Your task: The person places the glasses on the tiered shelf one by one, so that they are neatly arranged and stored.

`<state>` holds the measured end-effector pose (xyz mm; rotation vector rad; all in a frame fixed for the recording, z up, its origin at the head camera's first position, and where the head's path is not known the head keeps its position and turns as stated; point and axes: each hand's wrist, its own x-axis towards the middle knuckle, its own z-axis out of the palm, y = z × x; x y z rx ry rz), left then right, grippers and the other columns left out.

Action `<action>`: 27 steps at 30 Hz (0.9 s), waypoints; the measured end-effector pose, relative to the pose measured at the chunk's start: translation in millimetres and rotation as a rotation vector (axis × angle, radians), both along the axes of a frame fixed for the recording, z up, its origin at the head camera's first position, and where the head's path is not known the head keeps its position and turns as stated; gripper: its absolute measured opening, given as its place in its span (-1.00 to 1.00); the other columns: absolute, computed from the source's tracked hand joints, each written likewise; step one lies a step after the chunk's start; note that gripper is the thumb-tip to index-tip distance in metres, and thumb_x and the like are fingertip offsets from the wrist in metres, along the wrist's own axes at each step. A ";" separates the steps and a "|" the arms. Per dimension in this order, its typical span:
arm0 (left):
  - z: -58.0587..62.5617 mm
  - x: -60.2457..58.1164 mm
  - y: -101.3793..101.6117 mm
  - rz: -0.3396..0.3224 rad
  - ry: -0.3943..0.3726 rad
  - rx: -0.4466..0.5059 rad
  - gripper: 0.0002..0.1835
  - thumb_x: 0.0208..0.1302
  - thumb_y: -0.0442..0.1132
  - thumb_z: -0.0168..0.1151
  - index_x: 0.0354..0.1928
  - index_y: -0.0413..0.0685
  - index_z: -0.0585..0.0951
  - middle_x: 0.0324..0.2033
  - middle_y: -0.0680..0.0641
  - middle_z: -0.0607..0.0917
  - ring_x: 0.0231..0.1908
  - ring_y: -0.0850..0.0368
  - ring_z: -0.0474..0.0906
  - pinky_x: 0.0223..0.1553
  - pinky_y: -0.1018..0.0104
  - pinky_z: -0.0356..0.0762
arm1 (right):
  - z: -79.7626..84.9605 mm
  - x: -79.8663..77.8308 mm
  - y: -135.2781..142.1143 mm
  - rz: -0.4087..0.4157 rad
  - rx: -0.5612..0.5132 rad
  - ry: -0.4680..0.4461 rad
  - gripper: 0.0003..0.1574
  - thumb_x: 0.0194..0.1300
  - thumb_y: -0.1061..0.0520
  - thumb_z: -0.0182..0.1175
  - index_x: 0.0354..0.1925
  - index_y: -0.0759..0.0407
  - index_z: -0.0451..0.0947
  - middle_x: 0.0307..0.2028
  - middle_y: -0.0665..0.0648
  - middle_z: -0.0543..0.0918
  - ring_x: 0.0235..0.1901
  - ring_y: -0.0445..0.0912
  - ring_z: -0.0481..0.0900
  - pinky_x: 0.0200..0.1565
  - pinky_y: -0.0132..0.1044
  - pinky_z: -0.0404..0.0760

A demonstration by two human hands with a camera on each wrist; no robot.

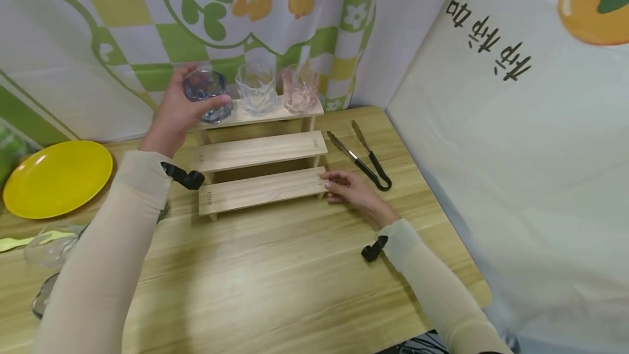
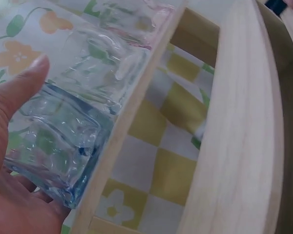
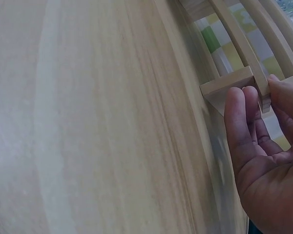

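Observation:
My left hand (image 1: pixel 179 104) is around a blue glass tumbler (image 1: pixel 208 92) at the left end of the top tier. Its thumb lies along the near side and the fingers go behind the glass. In the left wrist view the tumbler (image 2: pixel 63 141) stands at the edge of the wooden board. To its right on the same tier are a clear tumbler (image 1: pixel 257 89) and a pink tumbler (image 1: pixel 301 89). My right hand (image 1: pixel 356 193) pinches the right end of the lowest step of the wooden three-tier rack (image 1: pixel 265 189), thumb above and fingers below.
Black-handled tongs (image 1: pixel 366 160) lie right of the rack. At the left are a yellow plate (image 1: pixel 59 179), a yellow-green fork (image 1: pixel 15 243) and a clear glass (image 1: pixel 49 250) on its side. Patterned curtain (image 1: pixel 142 31) hangs behind; a white sheet (image 1: pixel 516 141) hangs at the right.

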<state>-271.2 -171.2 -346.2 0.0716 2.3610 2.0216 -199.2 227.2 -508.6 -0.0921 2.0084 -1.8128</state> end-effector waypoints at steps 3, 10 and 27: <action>-3.0 9.8 -6.2 0.001 0.003 -0.025 0.11 0.23 -0.04 0.49 0.60 0.33 -0.11 0.54 0.05 0.11 0.46 0.09 0.06 0.38 0.16 0.19 | -3.9 0.5 -1.9 0.014 -0.009 0.005 -0.59 0.44 0.22 0.26 0.21 0.27 0.55 0.04 0.26 0.58 -0.18 0.02 0.66 -0.03 -0.10 0.69; -12.1 55.3 -31.2 0.058 0.119 -0.135 0.02 0.38 0.02 0.32 0.61 0.18 -0.18 0.58 -0.05 -0.05 0.53 0.14 -0.15 0.49 0.26 -0.18 | -3.3 1.4 -2.1 0.010 -0.024 0.013 -0.59 0.45 0.21 0.26 0.21 0.27 0.55 0.01 0.28 0.58 -0.17 0.03 0.65 -0.04 -0.11 0.69; -94.8 213.4 -79.1 0.234 0.187 -0.448 -0.21 0.44 -0.21 0.28 0.55 -0.24 0.12 0.46 -0.39 0.17 0.45 -0.35 0.03 0.47 -0.11 -0.10 | -2.9 0.3 -1.6 0.008 -0.042 0.010 -0.59 0.46 0.22 0.24 0.22 0.30 0.53 -0.04 0.26 0.56 -0.18 0.00 0.65 -0.04 -0.13 0.69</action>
